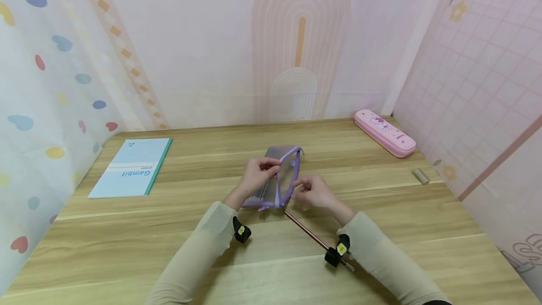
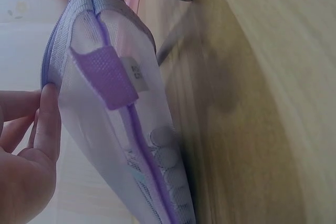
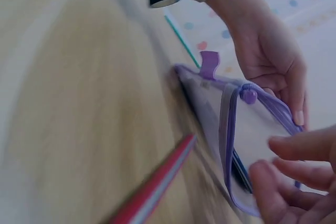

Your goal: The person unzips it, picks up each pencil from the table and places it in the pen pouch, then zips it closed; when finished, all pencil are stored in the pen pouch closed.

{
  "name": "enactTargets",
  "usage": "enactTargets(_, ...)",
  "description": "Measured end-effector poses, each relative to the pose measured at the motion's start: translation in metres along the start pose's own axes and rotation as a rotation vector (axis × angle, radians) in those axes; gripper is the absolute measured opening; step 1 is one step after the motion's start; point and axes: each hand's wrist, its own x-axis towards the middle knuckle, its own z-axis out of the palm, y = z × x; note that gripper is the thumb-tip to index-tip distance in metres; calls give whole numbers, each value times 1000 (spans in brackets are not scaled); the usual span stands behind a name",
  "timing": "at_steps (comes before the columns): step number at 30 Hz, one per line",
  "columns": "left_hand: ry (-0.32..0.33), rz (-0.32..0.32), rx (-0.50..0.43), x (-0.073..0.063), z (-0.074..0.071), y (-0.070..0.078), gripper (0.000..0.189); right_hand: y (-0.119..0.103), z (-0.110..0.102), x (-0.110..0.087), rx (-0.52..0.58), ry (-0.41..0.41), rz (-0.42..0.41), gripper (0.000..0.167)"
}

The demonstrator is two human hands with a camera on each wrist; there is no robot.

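A see-through mesh zip pouch (image 1: 271,180) with purple trim lies in the middle of the table, its zip side gaping. My left hand (image 1: 256,175) pinches one edge of the opening between thumb and fingers. At the opposite edge, my right hand (image 1: 312,192) has its fingers loosely bent, with a gap between thumb and forefinger in the right wrist view. Something dark and slim (image 3: 240,171) shows inside the pouch. A red pencil (image 1: 309,232) with a silver stripe lies on the table near the pouch's front corner, passing under the right wrist's camera.
A blue-and-white notebook (image 1: 131,168) lies at the left. Far right is a pink pencil case (image 1: 384,133), with a small grey-brown block (image 1: 420,176) in front of it. Patterned cloth hangs behind and on both sides of the wooden table (image 1: 203,164).
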Motion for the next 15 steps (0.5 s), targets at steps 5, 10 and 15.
enactTargets(5,-3,-28,8,-1,-2,-2,21,10,-6,-28,-176,-159,6,28)
enactTargets(10,-2,-46,7,-1,-4,0,22,17,-13,-54,-255,-249,-13,29)
enactTargets(15,16,-20,3,-1,-6,-1,21,19,-11,-74,-407,-228,-94,29)
